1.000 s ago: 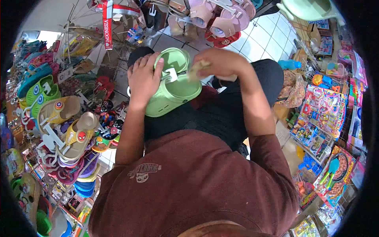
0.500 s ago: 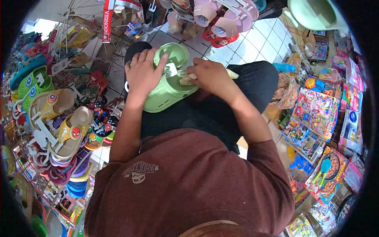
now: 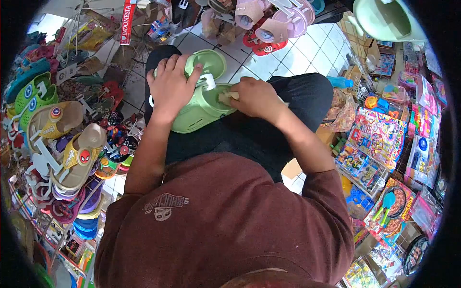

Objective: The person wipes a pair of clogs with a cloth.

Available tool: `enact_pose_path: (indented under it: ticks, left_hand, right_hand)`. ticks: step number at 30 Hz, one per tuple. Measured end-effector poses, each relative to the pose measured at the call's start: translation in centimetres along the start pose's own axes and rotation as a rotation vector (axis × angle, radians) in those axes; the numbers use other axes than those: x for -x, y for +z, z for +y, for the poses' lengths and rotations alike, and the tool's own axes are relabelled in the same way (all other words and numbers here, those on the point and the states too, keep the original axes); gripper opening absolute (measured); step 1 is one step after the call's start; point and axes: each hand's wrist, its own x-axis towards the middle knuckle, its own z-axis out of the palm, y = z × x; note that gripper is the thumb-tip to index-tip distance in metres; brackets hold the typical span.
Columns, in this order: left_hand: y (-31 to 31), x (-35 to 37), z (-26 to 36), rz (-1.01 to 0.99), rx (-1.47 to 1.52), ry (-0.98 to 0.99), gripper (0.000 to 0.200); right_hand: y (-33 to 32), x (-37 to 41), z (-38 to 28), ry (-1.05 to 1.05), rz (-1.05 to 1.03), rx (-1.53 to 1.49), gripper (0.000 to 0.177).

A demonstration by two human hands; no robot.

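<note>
A pair of light green clogs (image 3: 200,116) lies on the lap, joined by a white plastic hanger (image 3: 208,80). My left hand (image 3: 171,87) is wrapped over their left side, thumb pointing towards the hanger. At the opening of the nearer clog, my right hand (image 3: 258,98) is closed around a cream cloth (image 3: 224,98), which touches the inside of the shoe. The curled right fingers partly hide the cloth.
Racks of children's sandals (image 3: 85,154) crowd the left side. Packaged toys (image 3: 382,132) fill the right. Pink sandals (image 3: 288,24) hang ahead above the tiled floor (image 3: 307,55). A pale green basin-like item (image 3: 384,19) is at upper right.
The right hand and cloth have shifted slightly, with the cloth further inside the nearer clog. The left hand keeps its hold on the clogs. The whole view has moved a little.
</note>
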Motion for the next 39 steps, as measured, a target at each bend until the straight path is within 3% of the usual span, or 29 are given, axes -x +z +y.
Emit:
enact_pose_path:
  ticks: [6, 9, 12, 13, 16, 21, 24, 28, 32, 36, 39]
  left_hand:
    - [0.6, 0.1, 0.3, 0.018, -0.064, 0.038, 0.048]
    - [1.0, 0.0, -0.1, 0.058, -0.051, 0.057, 0.046]
    - [0.5, -0.3, -0.3, 0.003, 0.009, 0.077, 0.047]
    - [0.1, -0.4, -0.3, -0.029, 0.033, 0.080, 0.048]
    - [-0.1, -0.2, -0.3, -0.048, 0.019, 0.120, 0.049]
    - [0.6, -0.3, -0.6, -0.012, 0.038, 0.102, 0.051]
    - [0.8, -0.4, -0.6, -0.022, 0.037, 0.068, 0.052]
    - [0.9, -0.6, -0.4, -0.040, 0.009, 0.051, 0.052]
    - [0.3, -0.7, -0.4, -0.093, 0.008, 0.062, 0.053]
    - [0.2, -0.5, -0.2, -0.083, -0.018, 0.033, 0.053]
    - [0.6, -0.4, 0.3, -0.072, -0.041, 0.021, 0.051]
  right_hand:
    - [-2.7, -1.8, 0.0, -0.079, -0.459, -0.149, 0.035]
    - [-3.4, -2.0, -0.8, -0.162, -0.452, -0.349, 0.034]
    - [-0.4, -2.7, -1.1, -0.251, -0.247, -0.699, 0.033]
    - [-0.1, -2.5, -1.4, -0.273, -0.189, -0.629, 0.032]
    - [-0.8, -2.0, -0.8, -0.381, -0.289, -0.391, 0.031]
    - [-4.5, 0.0, 1.1, -0.178, -0.229, 0.035, 0.025]
    - [-5.2, 0.0, 0.9, -0.105, -0.045, 0.023, 0.024]
    - [-0.9, -0.8, -1.0, -0.436, 0.278, -0.117, 0.026]
    - [1.4, -1.2, 0.0, -0.377, 0.350, 0.083, 0.021]
    - [0.7, 0.3, 1.2, -0.135, 0.186, 0.089, 0.021]
    - [0.4, 0.8, 1.4, -0.015, -0.067, 0.009, 0.028]
